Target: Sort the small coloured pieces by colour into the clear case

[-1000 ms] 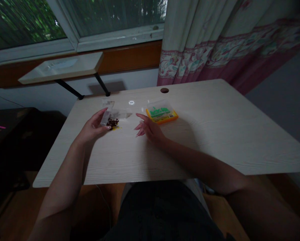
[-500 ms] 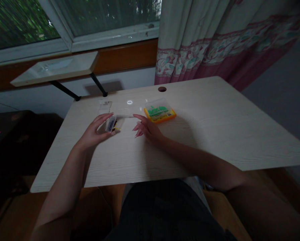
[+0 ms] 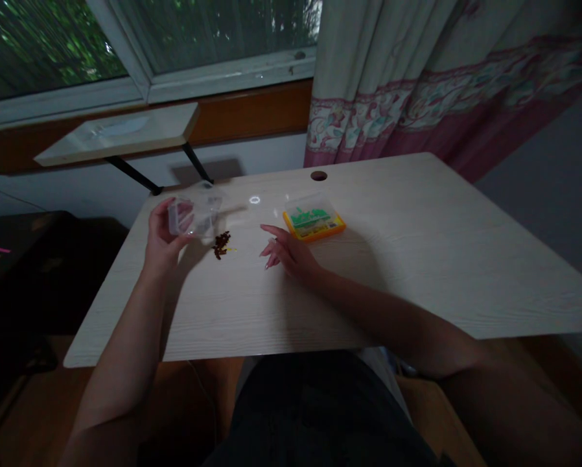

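My left hand [image 3: 162, 243] is raised above the table's left part and grips a small clear plastic box [image 3: 190, 216], lifted off the surface. Below and to the right of it a little heap of dark brown bits [image 3: 220, 244] lies on the pale wooden table [image 3: 398, 259], with a yellow speck beside it. My right hand [image 3: 287, 250] rests on the table to the right of the heap, fingers stretched out and apart, holding nothing. A yellow box with a clear lid and green contents [image 3: 314, 219] stands just beyond my right hand.
A round cable hole [image 3: 319, 176] sits near the table's far edge. A small shelf on black brackets [image 3: 120, 133] juts from the wall under the window. A patterned curtain [image 3: 417, 84] hangs at the back right. Dark furniture [image 3: 23, 272] stands left of the table.
My left hand has lifted the clear box up and to the left, off the table. The dark bits now lie uncovered on the surface. My right hand has stayed in place.
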`<state>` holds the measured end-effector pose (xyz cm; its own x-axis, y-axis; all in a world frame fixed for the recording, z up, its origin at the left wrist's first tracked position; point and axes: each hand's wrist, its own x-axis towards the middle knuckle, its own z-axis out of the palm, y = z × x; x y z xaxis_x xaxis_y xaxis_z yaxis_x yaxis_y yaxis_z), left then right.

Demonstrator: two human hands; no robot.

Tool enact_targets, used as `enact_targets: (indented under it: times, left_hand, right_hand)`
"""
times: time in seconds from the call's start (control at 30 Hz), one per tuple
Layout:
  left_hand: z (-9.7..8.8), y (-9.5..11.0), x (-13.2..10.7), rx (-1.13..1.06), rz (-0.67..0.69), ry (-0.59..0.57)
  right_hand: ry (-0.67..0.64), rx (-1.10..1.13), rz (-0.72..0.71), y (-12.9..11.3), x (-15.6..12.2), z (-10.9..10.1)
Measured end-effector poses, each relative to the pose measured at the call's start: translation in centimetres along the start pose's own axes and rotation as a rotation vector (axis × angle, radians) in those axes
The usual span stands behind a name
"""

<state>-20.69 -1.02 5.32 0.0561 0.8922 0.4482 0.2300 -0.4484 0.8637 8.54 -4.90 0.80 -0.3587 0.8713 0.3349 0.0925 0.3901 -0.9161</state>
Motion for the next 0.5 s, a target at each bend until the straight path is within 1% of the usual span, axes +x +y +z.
enact_targets:
  times: [0.07,0.17,0.23,0.3,0.37,0.43,0.5]
  left_hand:
    - [-0.9,-1.0,0.5,-0.046,0.026,0.085]
    - [-2.4,-2.8,1.3,-0.189,0.033,0.217]
    - [-3.6,-4.1,1.7,-0.232,-0.019,0.319]
    - [-4.7,-5.5,1.9,-0.201,-0.088,0.423]
    - [-5.7,-6.7,2.1,-0.127,-0.168,0.479]
    - [-6.3,-7.6,2.1,-0.091,-0.209,0.546]
    - [-6.6,-8.2,2.1,-0.057,-0.231,0.604]
  right_hand:
    - [-0.005,0.006,0.004,-0.1,0.0,0.0]
    - [-0.007,0.004,0.017,-0.2,-0.1,0.0]
    - [-0.004,-0.001,0.024,-0.2,-0.2,0.0]
    - [-0.007,0.001,0.027,-0.2,-0.3,0.1]
    - [-0.013,0.003,0.025,-0.1,-0.3,0.1]
    - [-0.013,0.001,0.025,-0.1,-0.3,0.1]
    - [-0.012,0.006,0.028,-0.1,-0.3,0.1]
